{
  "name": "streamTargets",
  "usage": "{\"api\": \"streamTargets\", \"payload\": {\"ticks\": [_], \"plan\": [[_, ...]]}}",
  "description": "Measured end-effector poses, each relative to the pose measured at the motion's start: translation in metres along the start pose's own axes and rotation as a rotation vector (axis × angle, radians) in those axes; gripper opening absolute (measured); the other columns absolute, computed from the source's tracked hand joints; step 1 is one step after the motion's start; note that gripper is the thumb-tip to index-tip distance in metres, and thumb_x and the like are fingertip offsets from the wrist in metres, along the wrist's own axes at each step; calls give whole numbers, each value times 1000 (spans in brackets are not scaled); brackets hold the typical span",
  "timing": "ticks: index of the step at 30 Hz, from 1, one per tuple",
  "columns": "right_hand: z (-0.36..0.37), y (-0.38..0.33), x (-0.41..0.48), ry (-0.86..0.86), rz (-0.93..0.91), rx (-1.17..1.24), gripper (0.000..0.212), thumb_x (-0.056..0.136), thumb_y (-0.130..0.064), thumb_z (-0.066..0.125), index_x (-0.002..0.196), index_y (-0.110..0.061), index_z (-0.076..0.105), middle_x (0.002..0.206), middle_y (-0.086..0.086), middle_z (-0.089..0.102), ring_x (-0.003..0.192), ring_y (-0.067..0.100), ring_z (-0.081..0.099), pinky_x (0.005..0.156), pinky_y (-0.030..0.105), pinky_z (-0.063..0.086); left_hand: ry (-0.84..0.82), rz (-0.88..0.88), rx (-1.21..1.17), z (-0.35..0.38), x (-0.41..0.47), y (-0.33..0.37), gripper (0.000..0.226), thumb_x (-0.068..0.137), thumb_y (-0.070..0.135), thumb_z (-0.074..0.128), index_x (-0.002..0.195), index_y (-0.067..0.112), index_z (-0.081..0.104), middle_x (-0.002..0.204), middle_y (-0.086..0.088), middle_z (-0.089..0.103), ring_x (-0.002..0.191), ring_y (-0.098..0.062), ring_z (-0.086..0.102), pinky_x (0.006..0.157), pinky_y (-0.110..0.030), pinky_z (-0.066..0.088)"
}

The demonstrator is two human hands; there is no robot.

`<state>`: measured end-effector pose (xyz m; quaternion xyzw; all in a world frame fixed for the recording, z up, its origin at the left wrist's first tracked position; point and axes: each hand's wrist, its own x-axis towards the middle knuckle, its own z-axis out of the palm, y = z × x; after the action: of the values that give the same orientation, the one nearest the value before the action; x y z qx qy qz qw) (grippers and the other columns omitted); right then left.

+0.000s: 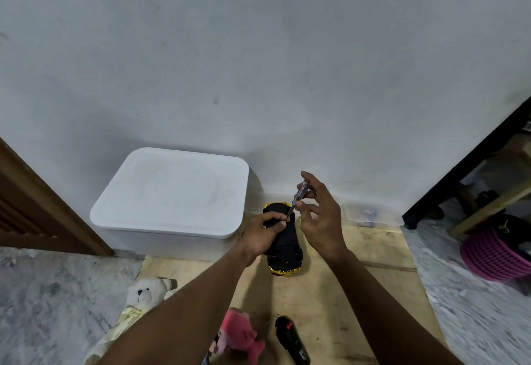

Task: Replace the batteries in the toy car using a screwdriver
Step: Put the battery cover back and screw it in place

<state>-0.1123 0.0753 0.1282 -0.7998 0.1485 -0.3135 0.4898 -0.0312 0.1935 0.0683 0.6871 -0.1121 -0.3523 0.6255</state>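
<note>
I am looking down at a toy car (283, 245) that lies upside down on a pale wooden board (359, 292) on the floor, close to a white wall (258, 62). Its black underside faces up and its gold body shows at both ends.

My left hand (263, 234) rests on the car's left side, fingers curled over the underside, steadying it. My thumb and forefinger touch the lower end of a screwdriver (297, 199).

My right hand (319, 212) holds the screwdriver's clear handle between thumb and fingertips, the other fingers loosely spread. The tool leans up and to the right, its tip down on the underside beside my left fingertips. I cannot tell whether the tip sits in a screw.

Just left of the car stands a white lidded plastic box (172, 195) against the wall. Nearer to me on the board lie a black remote control (293, 341) and a pink soft toy (238, 336). A white teddy bear (146, 295) lies at the board's left edge. A purple basket (494, 255) sits far right.
</note>
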Motion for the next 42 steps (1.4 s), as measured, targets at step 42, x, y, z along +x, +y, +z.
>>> {"api": "streamTargets", "payload": {"ticks": [42], "plan": [[9, -4, -5, -9, -185, -60, 39, 82, 2, 73, 115, -13, 60, 108, -2, 66, 103, 9, 66, 91, 23, 52, -12, -23, 4, -3, -11, -3, 13, 98, 24, 61, 106, 24, 72, 110, -6, 72, 102, -25, 70, 63, -29, 59]]}}
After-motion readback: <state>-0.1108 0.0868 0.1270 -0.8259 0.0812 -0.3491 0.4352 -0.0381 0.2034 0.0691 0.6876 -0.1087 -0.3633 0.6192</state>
